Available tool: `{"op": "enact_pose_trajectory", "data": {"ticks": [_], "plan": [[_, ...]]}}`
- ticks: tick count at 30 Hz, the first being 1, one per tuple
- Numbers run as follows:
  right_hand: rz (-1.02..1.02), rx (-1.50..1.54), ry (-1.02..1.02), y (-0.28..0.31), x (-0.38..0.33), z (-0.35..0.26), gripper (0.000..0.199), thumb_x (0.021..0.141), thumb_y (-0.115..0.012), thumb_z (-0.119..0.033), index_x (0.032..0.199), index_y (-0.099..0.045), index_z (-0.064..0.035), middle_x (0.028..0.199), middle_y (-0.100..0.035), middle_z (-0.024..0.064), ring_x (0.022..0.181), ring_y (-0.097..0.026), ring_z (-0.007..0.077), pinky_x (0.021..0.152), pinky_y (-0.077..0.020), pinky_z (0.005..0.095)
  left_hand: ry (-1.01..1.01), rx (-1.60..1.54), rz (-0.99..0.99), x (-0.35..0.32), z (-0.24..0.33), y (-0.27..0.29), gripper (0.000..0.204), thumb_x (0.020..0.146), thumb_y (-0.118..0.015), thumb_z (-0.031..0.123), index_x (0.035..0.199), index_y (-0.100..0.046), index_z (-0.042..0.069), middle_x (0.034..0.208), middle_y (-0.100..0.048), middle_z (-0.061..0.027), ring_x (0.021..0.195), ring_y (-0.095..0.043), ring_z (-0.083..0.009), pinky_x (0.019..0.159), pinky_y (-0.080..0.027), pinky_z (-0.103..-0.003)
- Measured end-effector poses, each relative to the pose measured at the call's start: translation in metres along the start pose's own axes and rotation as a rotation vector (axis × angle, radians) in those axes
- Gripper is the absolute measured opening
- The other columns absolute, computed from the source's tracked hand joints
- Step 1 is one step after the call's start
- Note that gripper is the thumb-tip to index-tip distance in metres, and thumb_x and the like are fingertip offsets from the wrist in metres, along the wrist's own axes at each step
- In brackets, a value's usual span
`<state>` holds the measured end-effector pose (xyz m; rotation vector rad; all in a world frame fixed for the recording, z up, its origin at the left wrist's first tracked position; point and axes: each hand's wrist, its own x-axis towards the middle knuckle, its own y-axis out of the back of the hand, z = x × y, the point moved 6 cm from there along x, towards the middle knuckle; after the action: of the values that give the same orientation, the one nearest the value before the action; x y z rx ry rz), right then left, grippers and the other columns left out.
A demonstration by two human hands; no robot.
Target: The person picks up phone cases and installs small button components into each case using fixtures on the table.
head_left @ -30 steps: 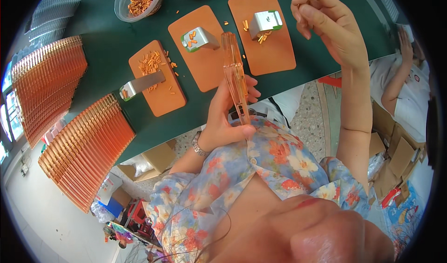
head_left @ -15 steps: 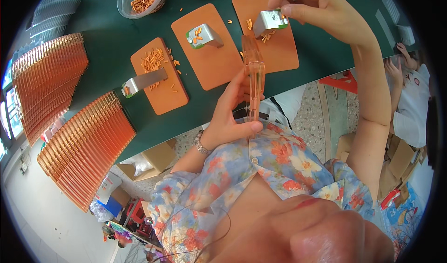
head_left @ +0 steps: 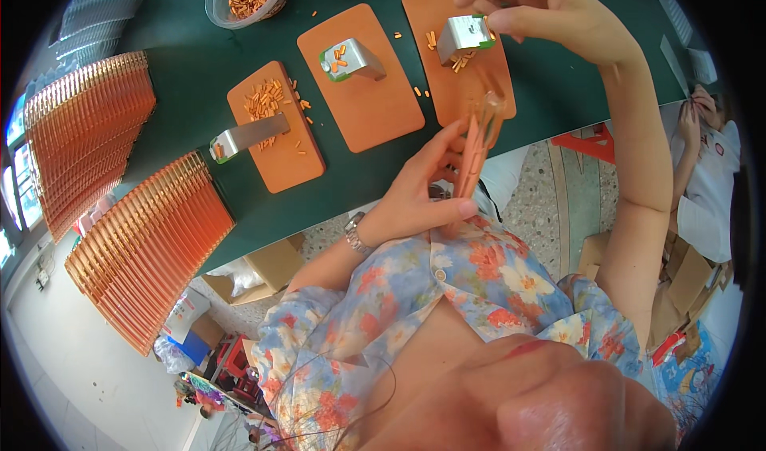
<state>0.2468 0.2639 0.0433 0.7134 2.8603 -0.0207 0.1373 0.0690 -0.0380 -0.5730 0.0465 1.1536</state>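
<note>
My left hand (head_left: 415, 191) is closed on a translucent orange plastic piece (head_left: 472, 160), held tilted just off the table's near edge; its upper end is smeared by motion. Above the right orange board (head_left: 459, 104), my right hand (head_left: 535, 16) is bent, thumb tip at the edge of a silver metal bracket (head_left: 465, 32). A tiny orange bit shows by that thumb; whether the fingers grip it is unclear. Small orange pellets (head_left: 460, 61) lie at the bracket's foot. On the middle orange board (head_left: 371, 120) stands another bracket (head_left: 351, 58) with a few pellets on top.
Further left, an orange board (head_left: 289, 172) carries a pellet heap (head_left: 266, 100) and a third bracket (head_left: 247, 136). Two stacks of ribbed orange pieces (head_left: 152, 247) stand at the left. A clear tub (head_left: 254, 0) of pellets sits at the back. Another person (head_left: 706, 180) is at the right.
My left hand has moved right, and the plastic piece has tipped from nearly upright to leaning right. My right hand stays by the bracket.
</note>
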Motion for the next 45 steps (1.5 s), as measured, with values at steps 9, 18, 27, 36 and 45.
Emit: {"op": "enact_pose_trajectory", "data": {"ticks": [9,18,27,36,45], "plan": [[0.565,0.156,0.398,-0.006,-0.004,0.023,0.035,0.1,-0.049,-0.028,0.11,-0.062,0.0032,0.105,-0.064,0.009,0.097,-0.06,0.0151,0.087,-0.0456,0.0265,-0.1,-0.126,0.04,0.055,0.032,-0.023,0.057,0.091,-0.06,0.036,0.132,-0.043,0.0,0.117,-0.053,-0.0118,0.099,-0.06,-0.0202,0.083,-0.053,-0.037],[0.449,0.289,0.16,-0.016,0.025,0.037,0.02,0.093,-0.059,-0.015,0.109,-0.064,-0.0044,0.101,-0.064,0.002,0.092,-0.058,0.0094,0.083,-0.0466,0.0232,-0.103,-0.059,0.166,0.056,0.036,-0.017,0.055,0.091,-0.063,0.037,0.126,-0.045,-0.001,0.099,-0.059,-0.0137,0.076,-0.062,-0.0149,0.069,-0.056,-0.032],[0.472,0.41,0.296,-0.019,0.026,0.058,0.009,0.091,-0.06,-0.01,0.097,-0.063,-0.0036,0.097,-0.063,0.0037,0.088,-0.058,0.0098,0.079,-0.0464,0.0228,0.077,-0.212,0.057,0.045,0.044,-0.017,0.062,0.085,-0.072,0.021,0.131,-0.038,-0.001,0.095,-0.056,-0.0036,0.079,-0.056,-0.0073,0.066,-0.048,-0.024],[0.271,0.416,0.433,0.001,0.024,0.042,0.035,0.099,-0.048,-0.025,0.12,-0.058,0.002,0.093,-0.055,0.004,0.092,-0.055,0.0134,0.081,-0.0446,0.0249,0.018,-0.037,0.038,0.051,0.046,-0.003,0.054,0.088,-0.069,0.026,0.128,-0.042,0.0,0.094,-0.056,-0.0033,0.071,-0.057,-0.0068,0.067,-0.05,-0.024],[0.56,0.228,0.519,-0.011,-0.003,-0.027,0.037,0.1,-0.05,-0.021,0.121,-0.057,0.0085,0.076,-0.045,-0.003,0.059,-0.034,0.0032,0.05,-0.0261,0.0198,-0.744,1.441,0.582,-0.042,0.146,-0.001,0.084,0.076,-0.078,0.035,0.141,-0.039,-0.001,0.13,-0.051,-0.017,0.118,-0.052,-0.0302,0.097,-0.043,-0.041]]}}
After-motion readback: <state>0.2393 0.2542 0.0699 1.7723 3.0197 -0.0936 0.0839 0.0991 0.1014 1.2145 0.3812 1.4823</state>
